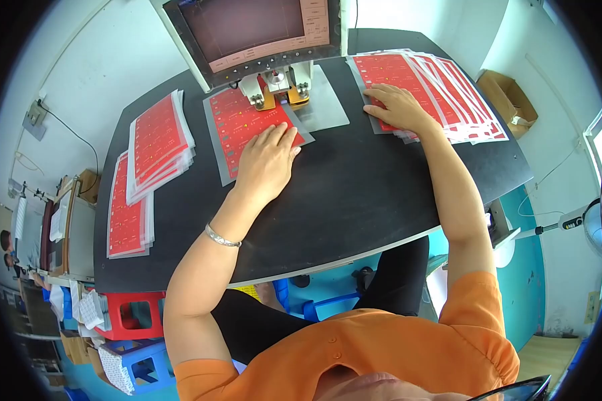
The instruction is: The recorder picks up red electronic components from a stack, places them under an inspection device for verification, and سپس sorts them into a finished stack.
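1. Red sheet [238, 121]: left hand [267, 159] lies flat atop, fingers forward-right, grip unclosed.
2. Right hand [400, 110] spreads on the stack [441, 83], fingers leftward, grasping nothing.
3. Sheet, partly under the machine [276, 81], slants forward-right; long axis unclear.

Premises: a small production workshop. Evidence: a bench machine [276, 81] with a monitor [247, 27] at the black table's [361, 194] far edge, sheaves of red printed sheets [389, 71] towards its far right corner, plastic stools [134, 299] below the near left corner.
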Demonstrator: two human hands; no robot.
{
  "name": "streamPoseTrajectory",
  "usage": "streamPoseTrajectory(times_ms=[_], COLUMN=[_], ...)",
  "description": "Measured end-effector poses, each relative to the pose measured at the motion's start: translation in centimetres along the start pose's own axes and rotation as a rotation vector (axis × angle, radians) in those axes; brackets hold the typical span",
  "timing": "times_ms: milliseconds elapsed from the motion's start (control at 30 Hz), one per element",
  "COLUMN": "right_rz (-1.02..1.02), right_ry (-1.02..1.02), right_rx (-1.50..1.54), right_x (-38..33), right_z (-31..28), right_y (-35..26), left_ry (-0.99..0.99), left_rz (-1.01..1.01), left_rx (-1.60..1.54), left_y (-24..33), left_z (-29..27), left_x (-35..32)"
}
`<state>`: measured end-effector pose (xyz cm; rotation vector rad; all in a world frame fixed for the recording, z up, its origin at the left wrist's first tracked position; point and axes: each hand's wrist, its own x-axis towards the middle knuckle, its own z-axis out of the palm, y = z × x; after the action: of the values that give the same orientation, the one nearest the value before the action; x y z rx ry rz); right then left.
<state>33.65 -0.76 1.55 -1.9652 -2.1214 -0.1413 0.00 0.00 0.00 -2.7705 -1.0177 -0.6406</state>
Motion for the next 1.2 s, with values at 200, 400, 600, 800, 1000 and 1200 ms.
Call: streamPoseTrajectory(times_ms=[200, 400, 600, 800, 1000, 1200], right_rz=[-0.048, -0.051, -0.050, -0.064, -0.067, -0.065], right_ry=[0.054, 0.063, 0.045, 0.055, 0.073, 0.074], right_rx=[0.021, 0.022, 0.035, 0.035, 0.052, 0.080], right_x=[0.2, 0.2, 0.1, -0.1, 0.0, 0.1], right_z=[0.3, 0.5, 0.1, -0.2, 0.2, 0.5], right_y=[-0.2, 0.0, -0.1, -0.1, 0.3, 0.4], left_ry=[0.046, 0.006, 0.038, -0.063, 0.034, 0.108], left_rz=[0.039, 0.069, 0.076, -0.075, -0.130, -0.043], left_rx=[0.006, -0.045, -0.082, -0.099, -0.069, 0.139], left_y=[-1.1, -2.0, -1.8, -1.7, -2.7, -4.9], left_z=[0.2, 0.3, -1.0, -3.6, -1.3, 0.5], left_x=[0.1, 0.0, -0.5, -1.6, -0.6, 1.5])
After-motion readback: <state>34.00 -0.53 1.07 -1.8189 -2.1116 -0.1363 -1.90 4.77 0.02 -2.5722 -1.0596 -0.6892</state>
